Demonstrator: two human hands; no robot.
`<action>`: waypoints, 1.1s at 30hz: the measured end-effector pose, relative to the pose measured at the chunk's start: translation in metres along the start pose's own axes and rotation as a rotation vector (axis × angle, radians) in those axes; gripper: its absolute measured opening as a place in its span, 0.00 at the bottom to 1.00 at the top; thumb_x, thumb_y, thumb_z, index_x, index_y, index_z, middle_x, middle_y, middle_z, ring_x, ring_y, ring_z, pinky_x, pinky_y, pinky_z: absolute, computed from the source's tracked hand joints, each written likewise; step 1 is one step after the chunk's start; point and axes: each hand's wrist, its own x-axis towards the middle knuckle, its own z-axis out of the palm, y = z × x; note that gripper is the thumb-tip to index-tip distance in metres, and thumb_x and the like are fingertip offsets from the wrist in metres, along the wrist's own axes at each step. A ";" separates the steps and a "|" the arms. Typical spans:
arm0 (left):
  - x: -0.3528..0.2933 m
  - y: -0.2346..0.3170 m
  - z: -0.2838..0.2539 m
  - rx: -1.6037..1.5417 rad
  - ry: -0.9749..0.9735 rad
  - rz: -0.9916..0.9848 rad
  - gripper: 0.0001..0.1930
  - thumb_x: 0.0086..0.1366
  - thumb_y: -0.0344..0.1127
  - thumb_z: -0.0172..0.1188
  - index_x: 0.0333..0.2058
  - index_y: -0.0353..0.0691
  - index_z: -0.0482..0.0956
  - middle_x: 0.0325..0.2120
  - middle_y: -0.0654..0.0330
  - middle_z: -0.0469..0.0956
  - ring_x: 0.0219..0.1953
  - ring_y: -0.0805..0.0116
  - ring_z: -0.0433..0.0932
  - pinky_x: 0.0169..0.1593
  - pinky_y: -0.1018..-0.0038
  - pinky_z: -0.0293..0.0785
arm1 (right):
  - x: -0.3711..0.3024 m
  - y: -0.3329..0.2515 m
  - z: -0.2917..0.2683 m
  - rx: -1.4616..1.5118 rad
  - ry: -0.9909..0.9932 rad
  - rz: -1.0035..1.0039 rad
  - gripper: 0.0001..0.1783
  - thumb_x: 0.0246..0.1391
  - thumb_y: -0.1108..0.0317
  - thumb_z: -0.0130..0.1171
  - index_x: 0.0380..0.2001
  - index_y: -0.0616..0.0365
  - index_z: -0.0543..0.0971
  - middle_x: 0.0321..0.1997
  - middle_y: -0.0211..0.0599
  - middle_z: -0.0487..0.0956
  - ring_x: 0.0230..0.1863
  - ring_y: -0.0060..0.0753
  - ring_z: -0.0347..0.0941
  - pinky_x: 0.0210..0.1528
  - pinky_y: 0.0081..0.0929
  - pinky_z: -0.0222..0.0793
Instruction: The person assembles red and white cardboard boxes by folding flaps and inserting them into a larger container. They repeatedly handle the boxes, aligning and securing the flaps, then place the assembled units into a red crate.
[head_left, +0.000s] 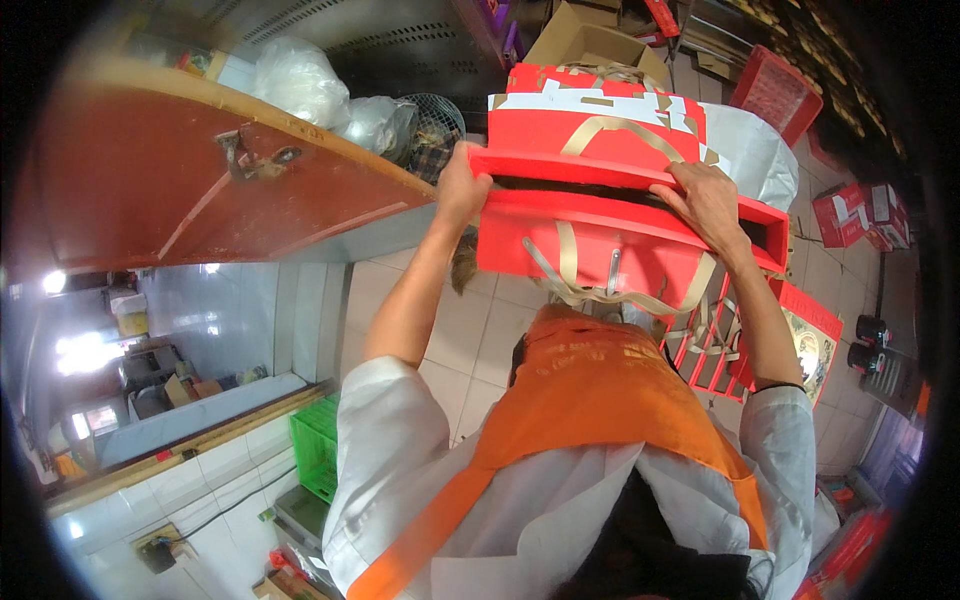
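Note:
A red paper gift bag [640,252] with beige ribbon handles [568,250] stands in front of my chest. Its mouth faces up as a narrow dark slot. My left hand [463,187] is closed on the left end of the far rim. Over the same rim, nearer its right end, my right hand [703,205] curls its fingers, the thumb on the near side. The bag's inside is too dark to make out. Just beyond it is a bundle of more red bags [630,122] with white edges and a beige handle.
At the left a brown wooden board [130,170] juts out near my left forearm. Clear plastic bags [300,80] lie behind it. An open cardboard box [590,45] stands at the back, a red crate [778,95] at the far right. A green crate [316,450] is low at the left.

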 end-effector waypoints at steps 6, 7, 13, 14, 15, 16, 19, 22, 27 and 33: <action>0.002 0.002 -0.001 0.168 0.031 0.019 0.15 0.52 0.28 0.55 0.41 0.38 0.71 0.34 0.45 0.78 0.41 0.46 0.76 0.44 0.60 0.70 | -0.003 0.001 -0.002 0.013 0.016 0.005 0.20 0.49 0.49 0.58 0.23 0.57 0.71 0.20 0.39 0.73 0.26 0.42 0.72 0.28 0.37 0.65; 0.002 0.005 -0.006 0.179 -0.002 0.016 0.14 0.52 0.28 0.55 0.40 0.39 0.72 0.34 0.45 0.78 0.41 0.46 0.76 0.43 0.60 0.70 | -0.005 0.001 -0.002 0.010 0.015 0.007 0.20 0.49 0.49 0.58 0.23 0.57 0.71 0.20 0.39 0.73 0.26 0.42 0.71 0.28 0.37 0.65; 0.010 0.022 -0.008 0.557 -0.015 -0.043 0.10 0.54 0.31 0.55 0.37 0.39 0.73 0.31 0.46 0.78 0.38 0.47 0.77 0.41 0.59 0.72 | -0.013 -0.005 -0.003 0.044 0.041 0.004 0.19 0.49 0.51 0.58 0.23 0.56 0.71 0.20 0.38 0.73 0.27 0.41 0.71 0.29 0.37 0.65; 0.011 0.023 -0.002 0.644 0.006 -0.034 0.09 0.55 0.30 0.54 0.36 0.39 0.72 0.30 0.43 0.78 0.39 0.44 0.77 0.41 0.57 0.71 | -0.013 -0.006 -0.003 0.060 0.062 -0.008 0.18 0.49 0.51 0.58 0.23 0.56 0.71 0.20 0.38 0.73 0.28 0.41 0.71 0.29 0.37 0.65; 0.012 0.023 0.002 0.656 0.057 -0.054 0.09 0.54 0.30 0.54 0.36 0.39 0.72 0.31 0.43 0.78 0.38 0.44 0.77 0.41 0.56 0.72 | -0.014 -0.007 -0.003 0.047 0.059 0.005 0.18 0.49 0.51 0.58 0.23 0.56 0.71 0.20 0.38 0.73 0.28 0.41 0.71 0.29 0.37 0.66; 0.011 0.023 0.006 0.655 0.074 -0.054 0.09 0.54 0.29 0.53 0.36 0.40 0.71 0.31 0.42 0.78 0.38 0.43 0.77 0.41 0.56 0.72 | -0.014 -0.007 -0.003 0.045 0.063 0.005 0.18 0.49 0.51 0.58 0.23 0.56 0.71 0.20 0.38 0.73 0.28 0.41 0.71 0.29 0.37 0.66; 0.005 0.022 0.009 0.586 0.105 -0.038 0.14 0.54 0.31 0.54 0.41 0.40 0.70 0.32 0.45 0.79 0.38 0.45 0.78 0.41 0.57 0.73 | -0.014 -0.007 -0.004 0.044 0.048 0.008 0.18 0.49 0.51 0.58 0.23 0.55 0.72 0.20 0.38 0.73 0.27 0.40 0.72 0.29 0.37 0.66; -0.006 0.024 -0.003 0.032 -0.004 -0.100 0.23 0.54 0.34 0.59 0.50 0.43 0.66 0.38 0.53 0.78 0.40 0.52 0.78 0.41 0.61 0.76 | -0.015 -0.007 -0.004 0.041 0.065 0.007 0.18 0.49 0.51 0.58 0.23 0.55 0.72 0.20 0.38 0.73 0.27 0.40 0.72 0.30 0.37 0.66; -0.017 0.030 -0.034 -0.214 -0.582 -0.717 0.27 0.55 0.29 0.59 0.54 0.39 0.64 0.44 0.56 0.74 0.40 0.60 0.78 0.35 0.68 0.82 | -0.020 -0.009 -0.005 0.052 0.011 0.035 0.16 0.48 0.54 0.60 0.27 0.57 0.74 0.22 0.37 0.74 0.29 0.39 0.71 0.32 0.35 0.65; -0.019 0.026 -0.023 -0.253 -0.464 -0.633 0.19 0.59 0.23 0.51 0.50 0.34 0.68 0.42 0.52 0.75 0.36 0.57 0.80 0.31 0.71 0.84 | -0.022 -0.011 -0.007 0.073 0.087 -0.004 0.17 0.48 0.52 0.59 0.23 0.55 0.72 0.21 0.38 0.74 0.28 0.40 0.72 0.31 0.36 0.65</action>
